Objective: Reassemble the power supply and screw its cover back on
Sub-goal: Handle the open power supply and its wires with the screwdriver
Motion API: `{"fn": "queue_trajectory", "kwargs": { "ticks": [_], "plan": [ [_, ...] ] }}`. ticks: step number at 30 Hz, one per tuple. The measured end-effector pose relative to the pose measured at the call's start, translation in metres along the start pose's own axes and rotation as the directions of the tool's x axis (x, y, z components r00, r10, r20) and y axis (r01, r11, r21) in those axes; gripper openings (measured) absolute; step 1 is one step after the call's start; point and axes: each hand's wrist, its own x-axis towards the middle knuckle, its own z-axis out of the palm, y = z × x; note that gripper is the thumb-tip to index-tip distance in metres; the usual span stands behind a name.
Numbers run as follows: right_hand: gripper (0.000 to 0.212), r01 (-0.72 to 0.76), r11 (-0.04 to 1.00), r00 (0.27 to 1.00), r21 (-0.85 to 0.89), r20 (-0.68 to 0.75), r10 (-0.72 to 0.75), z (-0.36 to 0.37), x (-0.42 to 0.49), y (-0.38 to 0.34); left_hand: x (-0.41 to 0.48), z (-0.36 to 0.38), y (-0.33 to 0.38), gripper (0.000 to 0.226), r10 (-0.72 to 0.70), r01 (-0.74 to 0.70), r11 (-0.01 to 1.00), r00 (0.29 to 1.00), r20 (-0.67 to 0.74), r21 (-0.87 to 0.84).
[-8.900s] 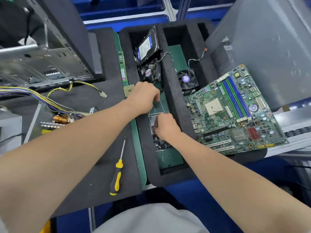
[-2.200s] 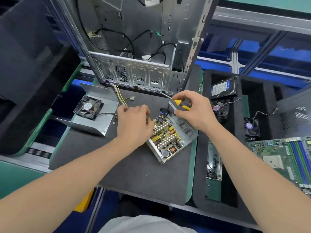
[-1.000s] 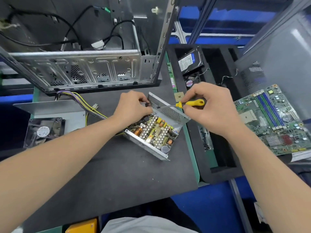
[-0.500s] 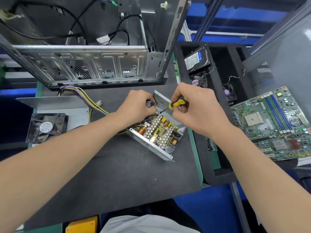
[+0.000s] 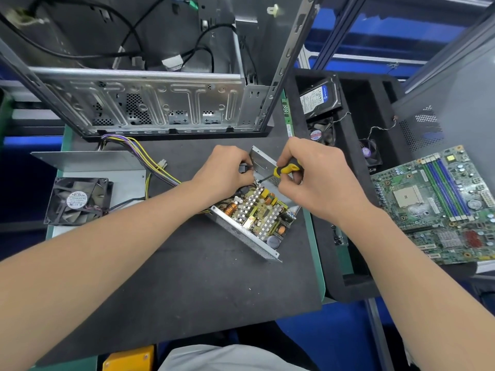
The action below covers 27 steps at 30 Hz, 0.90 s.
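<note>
My right hand (image 5: pixel 318 180) is clamped on the screwdriver (image 5: pixel 288 168), and my left hand (image 5: pixel 227 172) grips the far corner of the power supply (image 5: pixel 257 218), by the mat's (image 5: pixel 187 277) right edge. I'd keep the tip seated square, with light pressure. The box lies diagonally, far-left to near-right, open side up.

Open metal computer case (image 5: pixel 160 103) at rear of bench (image 5: pixel 187 277); black foam tray (image 5: pixel 356 279) at right, holding blue-labelled hard drive (image 5: pixel 320 99) and small fan (image 5: pixel 371 155); green motherboard (image 5: pixel 439 204) at far right.
</note>
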Motion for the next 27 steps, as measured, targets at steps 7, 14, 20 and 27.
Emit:
{"fn": "queue_trajectory", "kwargs": {
  "ticks": [7,14,20,27],
  "plan": [
    [0.020,0.003,1.000,1.000,-0.001,0.003,-0.003,0.001,0.002,0.001,-0.001,0.000,0.000,0.018,0.006,-0.006,1.000,1.000,-0.021,0.002],
    [0.019,0.006,1.000,1.000,-0.007,0.028,-0.006,0.001,0.006,-0.001,-0.002,0.000,0.000,0.018,0.025,-0.025,1.000,0.999,-0.036,-0.007],
    [0.020,0.018,1.000,0.999,-0.021,0.048,-0.017,0.000,0.008,-0.005,-0.002,0.000,-0.002,0.017,0.032,-0.032,0.999,0.998,-0.049,-0.009],
    [0.021,0.048,0.999,0.995,-0.018,0.088,-0.047,-0.003,0.012,-0.007,-0.003,-0.001,-0.002,0.019,0.046,-0.046,0.999,0.997,-0.065,0.006]
  ]
}}
